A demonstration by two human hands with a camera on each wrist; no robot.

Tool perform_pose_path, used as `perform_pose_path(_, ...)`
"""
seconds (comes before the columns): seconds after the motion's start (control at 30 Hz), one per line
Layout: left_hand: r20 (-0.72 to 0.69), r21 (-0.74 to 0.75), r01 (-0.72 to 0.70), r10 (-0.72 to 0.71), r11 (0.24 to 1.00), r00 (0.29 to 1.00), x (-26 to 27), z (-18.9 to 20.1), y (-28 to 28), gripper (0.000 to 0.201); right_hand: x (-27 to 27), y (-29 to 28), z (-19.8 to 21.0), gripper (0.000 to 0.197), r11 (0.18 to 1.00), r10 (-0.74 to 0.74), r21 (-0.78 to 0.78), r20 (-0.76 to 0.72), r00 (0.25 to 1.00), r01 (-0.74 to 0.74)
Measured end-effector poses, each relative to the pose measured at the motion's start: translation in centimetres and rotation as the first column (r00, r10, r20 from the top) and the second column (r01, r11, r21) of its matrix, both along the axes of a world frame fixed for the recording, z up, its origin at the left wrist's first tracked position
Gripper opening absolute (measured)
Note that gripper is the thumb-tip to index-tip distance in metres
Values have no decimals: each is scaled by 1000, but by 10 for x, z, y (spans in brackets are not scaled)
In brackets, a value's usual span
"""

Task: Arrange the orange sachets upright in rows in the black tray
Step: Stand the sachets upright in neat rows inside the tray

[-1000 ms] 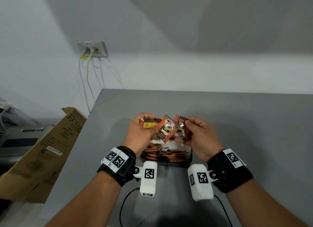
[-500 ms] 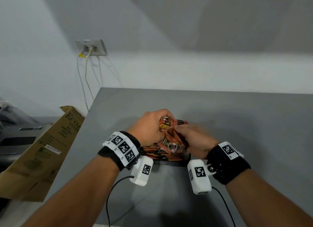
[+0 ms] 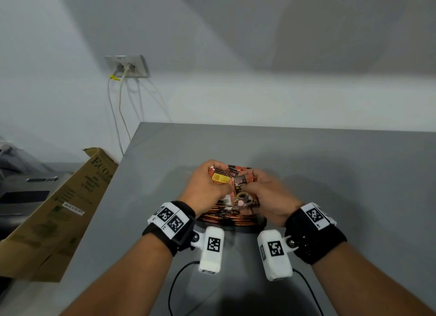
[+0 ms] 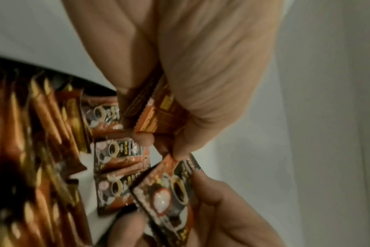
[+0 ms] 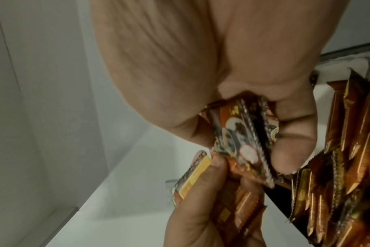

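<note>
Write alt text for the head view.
Two hands hold orange sachets over a black tray on a grey table: the left hand grips some, the right hand pinches one. More sachets stand in rows in the tray. A cardboard box leans at the table's left.

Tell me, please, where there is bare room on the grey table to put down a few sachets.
The grey table is bare right of the right hand, beyond both hands to the wall, and between the left hand and the table's left edge. It is crowded at the black tray, packed with sachets.
</note>
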State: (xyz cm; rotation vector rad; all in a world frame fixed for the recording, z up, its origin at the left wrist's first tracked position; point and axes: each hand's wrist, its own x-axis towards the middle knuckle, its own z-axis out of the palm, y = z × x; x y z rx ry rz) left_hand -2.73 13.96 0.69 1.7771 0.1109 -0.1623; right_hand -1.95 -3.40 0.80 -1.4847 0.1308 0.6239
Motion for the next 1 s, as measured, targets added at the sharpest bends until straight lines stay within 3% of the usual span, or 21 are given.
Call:
perform_pose_path(0.13,-105,-265,-100,75,959,992,-3,0,-5,34,-2,3,2,24,999,-37,-15,48,998,38)
perform_pose_path(0.27,-283,-572,-210,50,793,958,-2,3,7,34,3,-7,6,20,990,-141,33,59,988,139)
perform_pose_path(0.4,-248,-552,-151,11,820,969,-4,1,3,32,1,-7,9,16,980,-162,134,78,984,150)
perform_pose_path(0.63,-141,-471,-78,12,879,990,-8,1,-5,33,-2,2,13,20,992,-110,77,108,988,102)
perform_pose_path(0.77,-268,-498,-204,74,843,961,-7,4,-6,19,-1,1,17,30,975,-214,17,339,916,222)
perform_pose_path(0.87,-369,-556,-297,89,776,925,-4,4,0,30,-1,-8,21,42,968,-33,-185,581,813,171)
perform_pose_path(0.93,-339,-555,-332,157,763,927,-1,4,2,30,-7,-7,18,47,972,82,-222,609,789,70)
perform_pose_path(1.0,-280,-517,-354,237,779,930,3,6,5,47,-11,-7,7,50,976,75,-209,601,795,66)
